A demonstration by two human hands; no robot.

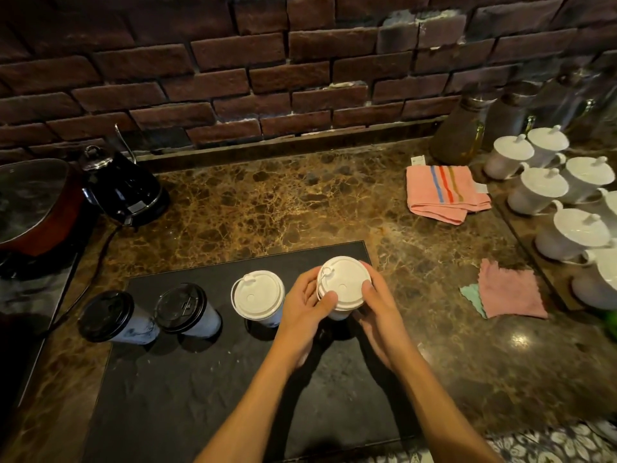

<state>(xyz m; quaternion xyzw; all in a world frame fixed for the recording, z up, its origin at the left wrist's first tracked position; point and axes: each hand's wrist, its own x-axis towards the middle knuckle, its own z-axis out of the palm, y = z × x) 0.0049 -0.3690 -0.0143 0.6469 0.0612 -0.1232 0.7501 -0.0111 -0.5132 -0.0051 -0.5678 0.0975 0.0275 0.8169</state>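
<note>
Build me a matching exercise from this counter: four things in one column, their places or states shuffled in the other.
1. right white-lidded cup
2. black kettle
3. striped pink towel
4. leftmost black-lidded cup

A. back left, by the brick wall
B. gripped by the left hand and right hand
C. left end of the cup row
D. folded, near the white lidded mugs

Pairs: 1-B, 2-A, 3-D, 4-C.

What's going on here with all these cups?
A person grips a takeaway cup with the left hand and right hand, thumbs resting on its white lid, over a black mat. To its left stand a second white-lidded cup, a black-lidded cup and a leftmost black-lidded cup, all closed.
</note>
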